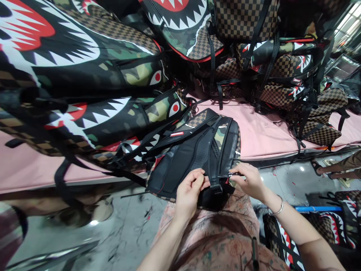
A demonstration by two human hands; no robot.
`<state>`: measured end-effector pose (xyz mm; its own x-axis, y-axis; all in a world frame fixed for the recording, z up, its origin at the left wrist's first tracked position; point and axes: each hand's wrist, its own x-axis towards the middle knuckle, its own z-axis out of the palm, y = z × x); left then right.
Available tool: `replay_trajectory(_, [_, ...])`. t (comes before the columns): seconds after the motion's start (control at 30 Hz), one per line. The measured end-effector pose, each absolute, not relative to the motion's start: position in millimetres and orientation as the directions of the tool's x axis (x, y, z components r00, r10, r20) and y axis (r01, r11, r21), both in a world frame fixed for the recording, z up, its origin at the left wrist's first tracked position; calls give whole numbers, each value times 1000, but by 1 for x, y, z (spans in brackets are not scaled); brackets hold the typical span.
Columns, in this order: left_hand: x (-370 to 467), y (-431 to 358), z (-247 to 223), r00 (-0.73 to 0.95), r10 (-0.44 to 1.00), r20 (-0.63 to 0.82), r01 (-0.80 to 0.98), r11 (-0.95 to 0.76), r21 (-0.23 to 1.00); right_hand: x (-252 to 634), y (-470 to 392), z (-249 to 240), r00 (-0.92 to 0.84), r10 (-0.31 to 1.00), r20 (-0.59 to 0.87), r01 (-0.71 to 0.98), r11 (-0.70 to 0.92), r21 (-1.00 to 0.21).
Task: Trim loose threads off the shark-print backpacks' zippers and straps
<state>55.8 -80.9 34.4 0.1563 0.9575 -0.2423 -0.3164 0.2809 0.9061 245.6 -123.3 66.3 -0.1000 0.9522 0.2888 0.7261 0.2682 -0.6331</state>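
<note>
A black backpack (194, 150) with camouflage and brown checker panels lies back-side up, half on the pink table edge and half on my lap. My left hand (189, 190) pinches the backpack's lower black strap near a buckle (216, 187). My right hand (249, 180) grips the bag's lower right edge beside the same strap. A silver bangle (278, 209) sits on my right wrist.
Stacks of shark-mouth backpacks (84, 75) crowd the pink table (265, 131) at left and back. More bags (335, 222) lie on the grey floor at right. Another person's sandalled foot (318, 167) shows at far right, a blurred person at lower left.
</note>
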Motion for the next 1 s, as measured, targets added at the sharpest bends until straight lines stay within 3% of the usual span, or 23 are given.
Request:
replay_trajectory(0.1, [56,-80,40,249,885,-393,-520,464,717,238,-140,43,116,986,118,428,58,-902])
replay_trajectory(0.17, [55,-78,43,299,859,-416,-564,511,649,222,-149,27,143,990,16,306,-29,-952])
replay_trajectory(0.27, [52,-71,45,357,840,-408,-497,541,678,198,-154,10,242,970,-25,329,-107,-938])
replay_trajectory(0.33, [47,-63,44,363,848,-387,-340,507,792,188,-152,7,279,960,5,466,-131,-875])
replay_trajectory(0.43, [41,-51,44,372,860,-349,56,354,934,184,-149,11,201,977,77,747,-101,-657])
replay_trajectory(0.53, [42,-43,40,387,861,-331,419,155,895,184,-150,17,72,991,116,902,-15,-432])
replay_trajectory(0.6, [46,-43,33,388,864,-321,494,99,864,182,-152,19,47,992,117,932,-2,-362])
replay_trajectory(0.7, [54,-47,22,367,877,-311,337,187,923,179,-155,19,80,992,93,921,-38,-389])
replay_trajectory(0.77, [58,-51,17,303,893,-333,122,310,943,180,-156,19,109,989,98,856,-44,-515])
replay_trajectory(0.9, [59,-55,16,189,863,-469,-293,505,812,197,-156,18,232,966,118,577,-39,-816])
replay_trajectory(1.0, [60,-56,19,228,819,-527,-403,572,715,216,-151,17,285,946,151,525,-22,-851])
